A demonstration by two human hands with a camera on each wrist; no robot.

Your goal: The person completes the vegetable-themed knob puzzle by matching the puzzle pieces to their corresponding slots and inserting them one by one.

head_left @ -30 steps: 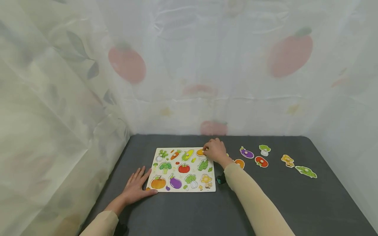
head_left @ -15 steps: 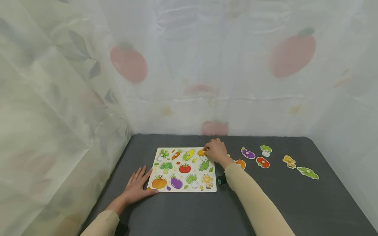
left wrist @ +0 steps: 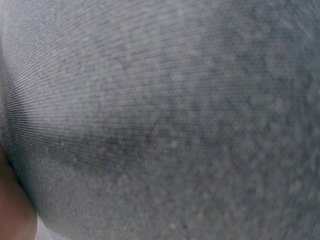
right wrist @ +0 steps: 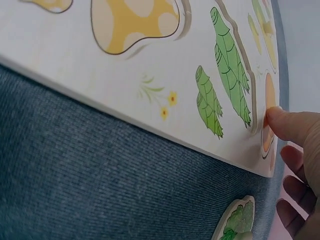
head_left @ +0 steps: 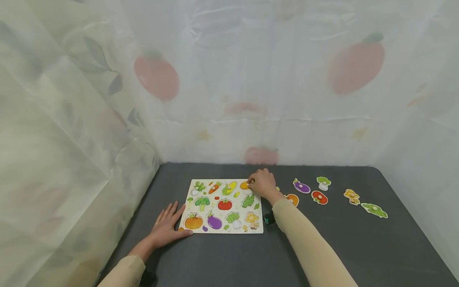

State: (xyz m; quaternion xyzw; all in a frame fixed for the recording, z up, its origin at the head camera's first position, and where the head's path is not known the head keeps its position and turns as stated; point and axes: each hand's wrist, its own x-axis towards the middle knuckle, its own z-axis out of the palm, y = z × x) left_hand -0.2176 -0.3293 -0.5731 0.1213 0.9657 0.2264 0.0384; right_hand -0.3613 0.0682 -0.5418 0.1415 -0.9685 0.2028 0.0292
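L hand (head_left: 165,230) splayed at edge of 1 board (head_left: 212,206), R hand (head_left: 263,184) pinching 1 orange pc (head_left: 244,185), 7+ loose pcs (head_left: 319,197) nearby.

Curtain (head_left: 222,139) behind table (head_left: 229,259). Board (head_left: 222,231) on table, left of centre. Left hand (head_left: 166,228) at its left side and near corner. Right hand (head_left: 263,185) at its far right corner, fingers on corner piece (head_left: 244,185). Right of board, loose: eggplant piece (head_left: 302,186), cabbage piece (head_left: 323,183) to its right, tomato piece (head_left: 319,197) in front of the cabbage. Farther right, mushroom piece (head_left: 352,196); pea pod piece (head_left: 374,210) right of that, nearer front.
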